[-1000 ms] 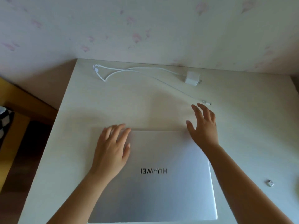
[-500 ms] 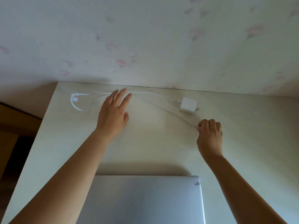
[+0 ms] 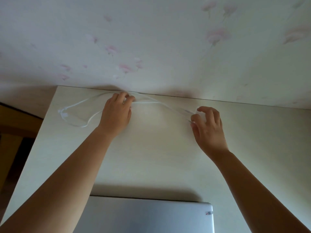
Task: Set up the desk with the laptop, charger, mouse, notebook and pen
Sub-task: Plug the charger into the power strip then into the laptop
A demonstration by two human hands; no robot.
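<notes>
A closed silver laptop (image 3: 148,216) lies at the near edge of the pale desk (image 3: 159,157). The white charger cable (image 3: 79,105) loops along the desk's far edge, with a clip at its left bend. My left hand (image 3: 117,111) pinches the cable near the wall. My right hand (image 3: 207,123) curls over the charger's white plug block, which is almost wholly hidden under its fingers; cable strands run from it toward my left hand. No mouse, notebook or pen is in view.
A flowered wall (image 3: 151,47) rises straight behind the desk's far edge. Left of the desk are a dark floor and yellow wooden furniture (image 3: 10,132). The desk's left edge runs diagonally from the back corner toward me.
Both hands left the laptop and reached to the far edge. My left hand went from flat to pinching the cable; my right moved from the cable end to the plug block. The view tilted up.
</notes>
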